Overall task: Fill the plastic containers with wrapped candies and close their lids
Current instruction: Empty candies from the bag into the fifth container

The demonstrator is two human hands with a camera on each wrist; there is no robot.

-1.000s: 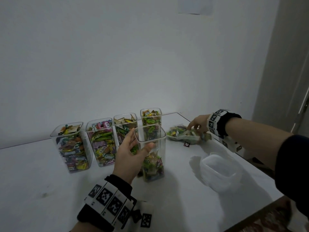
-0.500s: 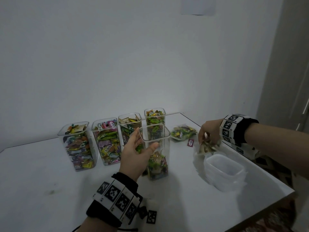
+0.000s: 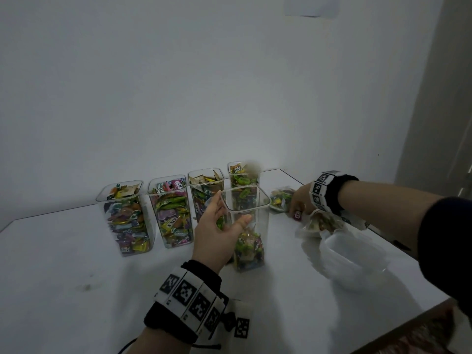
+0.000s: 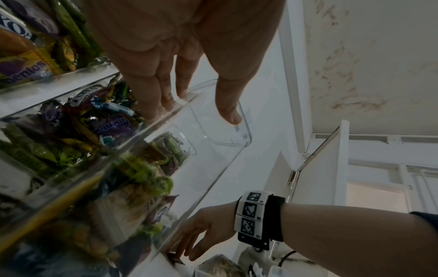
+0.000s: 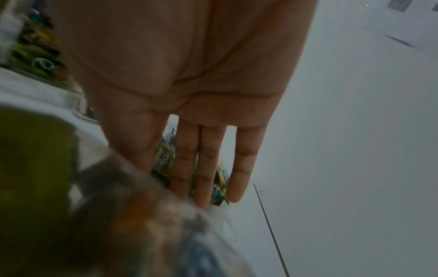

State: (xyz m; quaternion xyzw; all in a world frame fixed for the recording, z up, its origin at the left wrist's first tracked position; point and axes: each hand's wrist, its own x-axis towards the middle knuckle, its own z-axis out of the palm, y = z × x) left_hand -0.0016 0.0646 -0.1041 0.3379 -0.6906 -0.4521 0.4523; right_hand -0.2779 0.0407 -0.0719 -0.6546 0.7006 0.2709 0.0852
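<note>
A tall clear container (image 3: 246, 213), with wrapped candies only in its bottom third, stands mid-table. My left hand (image 3: 229, 213) grips it near the rim, thumb in front and fingers behind, as the left wrist view (image 4: 199, 112) also shows. My right hand (image 3: 298, 203) reaches with straight fingers over a small pink candy (image 3: 297, 215) toward a pile of wrapped candies (image 3: 281, 198) and holds nothing. In the right wrist view the right hand (image 5: 206, 168) is flat and empty. A clear bag of candies (image 3: 319, 222) lies against a stack of translucent lids (image 3: 355, 256).
Several open containers full of candies stand in a row behind, from the left one (image 3: 127, 218) to the far one (image 3: 242, 175). A white wall runs behind the table. The table's edge (image 3: 408, 325) passes close at the front right.
My right hand brought a bag of candies to the lids, let it go there, and stretched back toward the candy pile. My left hand has kept hold of the container.
</note>
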